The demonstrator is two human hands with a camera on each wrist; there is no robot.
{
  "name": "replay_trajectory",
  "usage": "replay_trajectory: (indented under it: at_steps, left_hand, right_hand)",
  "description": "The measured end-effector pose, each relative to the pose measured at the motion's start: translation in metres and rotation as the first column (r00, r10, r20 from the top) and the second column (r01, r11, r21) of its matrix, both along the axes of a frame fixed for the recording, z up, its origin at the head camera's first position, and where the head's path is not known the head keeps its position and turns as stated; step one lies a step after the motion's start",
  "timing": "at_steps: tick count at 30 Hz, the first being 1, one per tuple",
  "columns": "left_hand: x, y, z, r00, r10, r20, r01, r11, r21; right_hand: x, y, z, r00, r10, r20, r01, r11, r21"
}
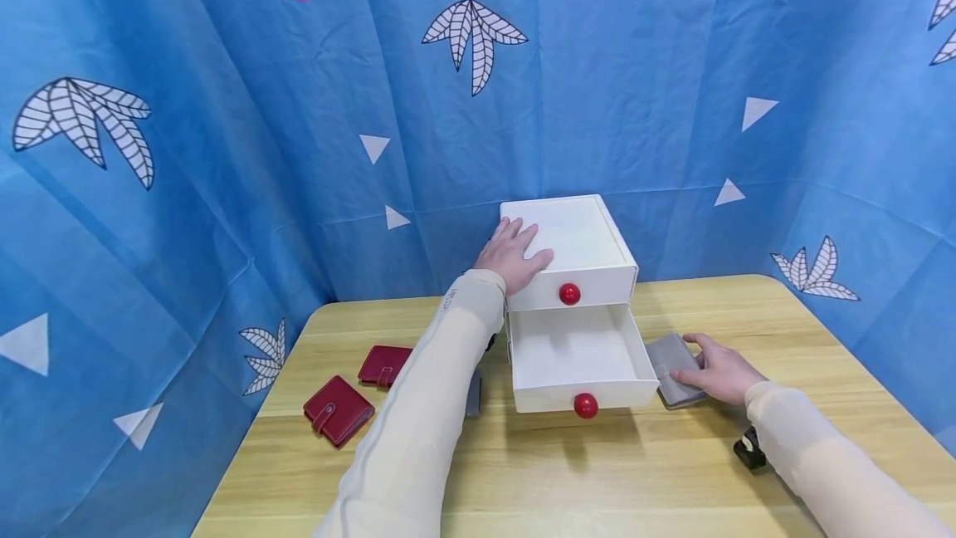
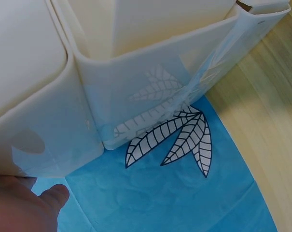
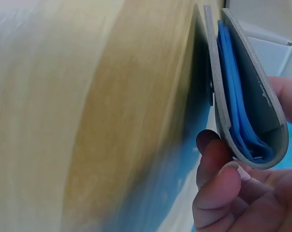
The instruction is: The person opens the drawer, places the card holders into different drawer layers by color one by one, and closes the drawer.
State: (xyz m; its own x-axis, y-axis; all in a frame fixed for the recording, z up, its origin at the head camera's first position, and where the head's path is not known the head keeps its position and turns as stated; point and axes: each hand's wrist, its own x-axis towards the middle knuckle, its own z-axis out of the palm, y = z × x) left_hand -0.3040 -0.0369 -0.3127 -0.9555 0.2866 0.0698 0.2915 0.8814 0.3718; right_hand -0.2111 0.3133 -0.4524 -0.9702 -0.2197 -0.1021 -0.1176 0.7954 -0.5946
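Bracing the white drawer box [image 1: 571,243] with flat fingers, the left hand [image 1: 514,254] could tip it backward. Right of the open lower drawer [image 1: 575,355], the right hand [image 1: 715,370] apparently pinches the grey wallet [image 1: 672,368], which could slip.

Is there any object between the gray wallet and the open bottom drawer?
Nothing visible. The gray wallet, gripped by the right hand, lies right beside the open bottom drawer, whose inside shows bare. Only the drawer's own side wall separates them.
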Motion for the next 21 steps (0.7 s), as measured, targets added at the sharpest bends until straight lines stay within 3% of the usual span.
replay_trajectory:
  at_steps: [6, 13, 21]
  left_hand:
    - [0.002, -0.0005, 0.001, 1.0, -0.002, 0.004, 0.002, 1.0, 0.012]
    - [0.0005, -0.0004, 0.0, 1.0, -0.004, -0.006, 0.004, 1.0, 0.01]
    - [-0.0029, -0.0012, -0.0012, 1.0, -0.017, -0.007, 0.017, 1.0, -0.001]
  right_hand:
    - [0.0017, -0.0017, -0.0019, 0.998, 0.03, -0.05, -0.032, 0.999, -0.038]
    - [0.0033, -0.0038, -0.0042, 0.988, 0.052, -0.147, -0.051, 0.999, 0.01]
    - [0.002, -0.0045, -0.0055, 0.987, 0.053, -0.15, -0.056, 0.998, -0.013]
